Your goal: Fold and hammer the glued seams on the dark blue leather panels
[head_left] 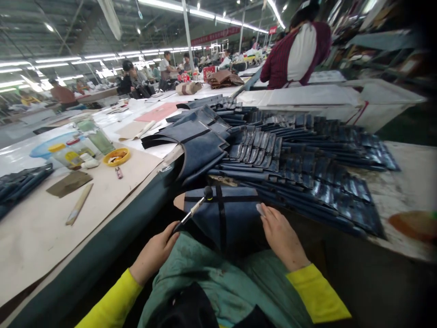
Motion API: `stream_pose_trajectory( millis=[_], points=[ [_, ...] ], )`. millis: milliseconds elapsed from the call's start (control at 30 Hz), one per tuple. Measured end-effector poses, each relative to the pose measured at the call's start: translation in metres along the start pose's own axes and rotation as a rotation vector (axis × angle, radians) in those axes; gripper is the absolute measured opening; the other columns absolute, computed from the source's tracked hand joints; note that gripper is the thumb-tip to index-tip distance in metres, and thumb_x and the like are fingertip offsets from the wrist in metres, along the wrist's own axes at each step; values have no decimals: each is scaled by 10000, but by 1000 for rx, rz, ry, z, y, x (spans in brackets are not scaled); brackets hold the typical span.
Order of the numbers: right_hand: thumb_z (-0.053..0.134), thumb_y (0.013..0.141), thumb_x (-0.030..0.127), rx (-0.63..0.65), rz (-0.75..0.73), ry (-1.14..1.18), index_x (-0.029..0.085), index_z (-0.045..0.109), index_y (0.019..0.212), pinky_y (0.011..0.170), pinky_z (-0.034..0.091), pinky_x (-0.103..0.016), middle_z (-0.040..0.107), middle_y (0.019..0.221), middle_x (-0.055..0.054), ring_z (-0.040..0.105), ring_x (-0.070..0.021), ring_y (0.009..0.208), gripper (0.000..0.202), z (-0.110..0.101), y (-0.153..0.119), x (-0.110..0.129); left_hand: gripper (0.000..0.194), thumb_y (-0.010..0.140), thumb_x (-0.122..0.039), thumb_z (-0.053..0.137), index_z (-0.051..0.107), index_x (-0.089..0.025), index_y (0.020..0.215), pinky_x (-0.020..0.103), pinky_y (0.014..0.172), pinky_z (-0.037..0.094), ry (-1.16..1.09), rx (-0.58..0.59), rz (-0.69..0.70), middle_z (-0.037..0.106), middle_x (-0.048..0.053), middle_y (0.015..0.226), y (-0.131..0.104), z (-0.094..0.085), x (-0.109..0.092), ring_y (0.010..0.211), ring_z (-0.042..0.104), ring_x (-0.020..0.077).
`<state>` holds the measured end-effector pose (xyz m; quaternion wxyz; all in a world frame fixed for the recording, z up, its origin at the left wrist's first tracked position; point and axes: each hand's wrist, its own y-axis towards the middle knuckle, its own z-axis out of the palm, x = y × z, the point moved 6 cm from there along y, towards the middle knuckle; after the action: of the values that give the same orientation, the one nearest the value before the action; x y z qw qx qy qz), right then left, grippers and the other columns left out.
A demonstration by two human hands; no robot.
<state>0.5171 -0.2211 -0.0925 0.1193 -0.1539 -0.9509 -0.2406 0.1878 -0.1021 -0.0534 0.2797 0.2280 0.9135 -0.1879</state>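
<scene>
My left hand (pixel 159 249) is closed round the dark handle of a slim tool (pixel 193 210). The tool's round black head rests over a blue panel with crossing black strips (pixel 235 216), which lies at my lap. At the panel's right edge is my right hand (pixel 282 234), its fingers together and a small whitish piece (pixel 260 209) at the fingertips. Beyond the panel, many folded dark blue pieces (pixel 307 168) lie in overlapping rows, with a larger blue piece (pixel 201 148) curling over the table edge.
On the left, a pale table (pixel 41 237) bears a yellow dish (pixel 117 156), jars (pixel 95 136), a brown scrap (pixel 69 183) and a flat stick (pixel 79 204). A person in dark red (pixel 319 50) sits at the back right. More blue pieces (pixel 20 184) lie far left.
</scene>
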Motion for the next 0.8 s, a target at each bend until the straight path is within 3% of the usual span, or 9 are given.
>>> stream_pose_trajectory(
  millis=[133,200,333,433,500,600,667,733,800],
  points=[
    [313,897,303,-4,0,67,96,499,1212,889,461,-432,563,1120,-171,533,-273,1036,421,5,1,-11,482,890,-510,331,457,-274,1291,318,949,417,56,-70,-31,613,43,1180,1,-20,20,1068,580,212],
    [344,881,365,23,28,132,97,501,1207,903,456,-423,570,1124,-169,544,-272,1043,450,8,4,-21,486,890,-510,324,449,-272,1294,316,931,425,106,-181,-76,617,42,1168,3,-50,32,1060,582,211],
    [407,820,483,91,211,253,150,522,1192,870,468,-385,593,1122,-134,574,-265,1019,512,10,16,-41,503,887,-517,315,431,-267,1308,352,912,427,365,-437,-183,579,73,1223,13,-129,57,1091,556,250],
    [444,764,532,144,336,339,164,582,1104,855,462,-380,627,1078,-126,585,-278,1002,519,11,29,-48,487,889,-486,325,446,-242,1292,361,898,426,533,-477,-229,585,98,1196,33,-173,82,1064,561,263],
    [465,740,553,193,383,396,171,609,1056,850,457,-386,653,1025,-115,598,-285,974,516,13,37,-50,472,889,-444,330,459,-214,1280,365,889,427,603,-438,-247,593,112,1158,47,-189,102,1028,570,260],
    [514,703,566,221,426,481,181,638,999,859,447,-390,674,986,-98,607,-291,959,501,15,44,-53,447,879,-375,346,495,-174,1249,397,897,422,680,-414,-243,573,136,1157,63,-193,118,1036,550,275],
    [543,686,563,223,452,531,177,653,961,857,445,-380,683,963,-91,612,-290,952,486,16,48,-56,433,875,-344,351,506,-170,1240,435,913,413,692,-470,-191,534,141,1215,68,-182,110,1087,510,293],
    [536,700,575,277,487,587,163,662,918,810,460,-360,690,897,-82,627,-280,895,483,19,53,-56,426,883,-328,347,502,-175,1248,448,951,395,630,-512,-55,497,129,1273,72,-155,84,1144,468,289],
    [518,721,592,395,508,648,139,660,868,729,471,-335,685,809,-74,634,-263,806,497,22,62,-48,411,884,-310,368,512,-169,1242,398,1022,354,483,-426,160,513,116,1261,75,-109,45,1176,457,241]
  ],
)
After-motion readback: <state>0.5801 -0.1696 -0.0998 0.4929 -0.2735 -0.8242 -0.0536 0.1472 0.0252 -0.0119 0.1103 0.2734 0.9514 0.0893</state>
